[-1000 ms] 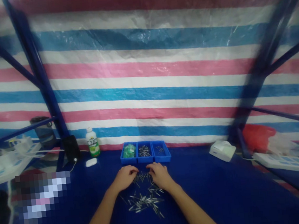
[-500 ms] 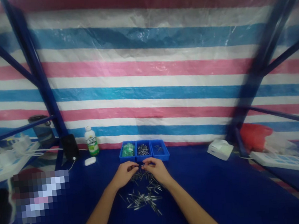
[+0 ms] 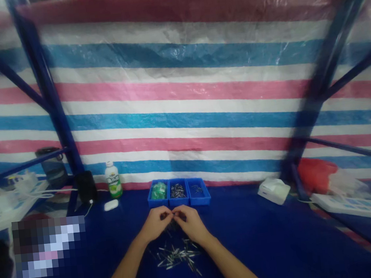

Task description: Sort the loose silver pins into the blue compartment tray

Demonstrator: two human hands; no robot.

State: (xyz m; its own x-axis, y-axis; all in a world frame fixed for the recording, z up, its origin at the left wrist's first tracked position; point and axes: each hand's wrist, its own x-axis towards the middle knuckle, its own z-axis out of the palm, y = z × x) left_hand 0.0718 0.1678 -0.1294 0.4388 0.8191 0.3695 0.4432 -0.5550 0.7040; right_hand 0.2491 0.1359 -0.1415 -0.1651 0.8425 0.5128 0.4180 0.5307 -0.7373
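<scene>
My left hand (image 3: 154, 224) and my right hand (image 3: 189, 223) meet fingertip to fingertip above a blue cloth-covered table (image 3: 264, 245). Their fingers are pinched together around something small; it is too blurred to make out. Just below and between my wrists lies a scatter of several small metal pins (image 3: 179, 255). Behind my hands stand three joined blue bins (image 3: 178, 193): the left one holds green pieces, the middle one metal pins, the right one a few pins.
A green-labelled bottle (image 3: 113, 179), a small white object (image 3: 111, 204) and a black device (image 3: 86, 186) stand at the back left. A white tissue box (image 3: 275, 190) and a red bag (image 3: 316, 171) sit at the right. A striped tarp hangs behind blue frame posts.
My hands have risen off the pin pile and come together, fingertips touching. The camera view has shifted slightly.
</scene>
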